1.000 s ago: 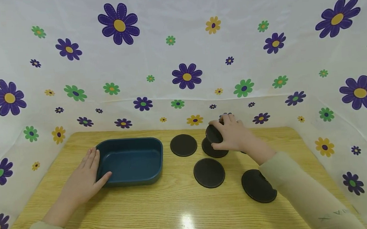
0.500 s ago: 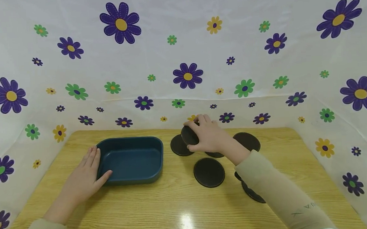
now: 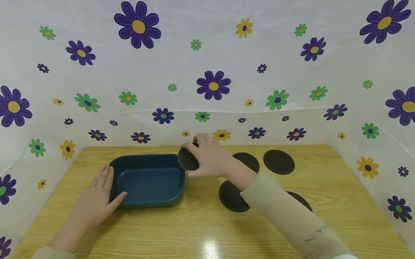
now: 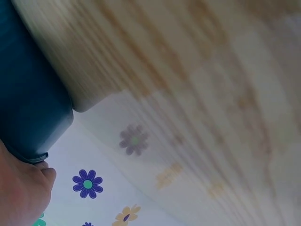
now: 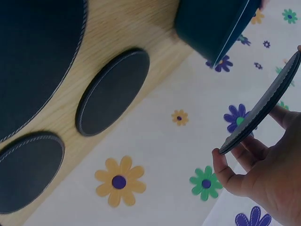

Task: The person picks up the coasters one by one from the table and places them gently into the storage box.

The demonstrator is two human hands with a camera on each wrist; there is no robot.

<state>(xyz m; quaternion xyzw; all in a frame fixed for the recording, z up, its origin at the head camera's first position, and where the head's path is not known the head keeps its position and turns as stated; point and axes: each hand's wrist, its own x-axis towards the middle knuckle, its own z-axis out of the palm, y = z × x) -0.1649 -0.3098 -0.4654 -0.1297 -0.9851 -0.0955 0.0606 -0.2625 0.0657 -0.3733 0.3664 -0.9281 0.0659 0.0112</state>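
Note:
My right hand [image 3: 210, 157] pinches a black round coaster [image 3: 188, 159] by its edge, thumb on one side and fingers on the other. It is held tilted by the back right corner of a dark blue rectangular dish [image 3: 146, 182]. In the right wrist view the held coaster [image 5: 261, 106] is apart from the dish [image 5: 214, 30], and its stitched rim shows. My left hand [image 3: 95, 201] rests against the dish's left end, with straight fingers along the outside and the thumb over the front rim. In the left wrist view only part of this hand [image 4: 23, 193] shows.
Several more black coasters lie flat on the wooden table [image 3: 157, 239]: one behind my right forearm [image 3: 248, 158], one at back right [image 3: 279, 161], one partly under the sleeve [image 3: 229, 195]. White flowered cloth [image 3: 175, 64] encloses the back and sides.
My right hand has carried the coaster leftward, from above the other coasters to the dish's right rim. The left hand and the dish stay in place.

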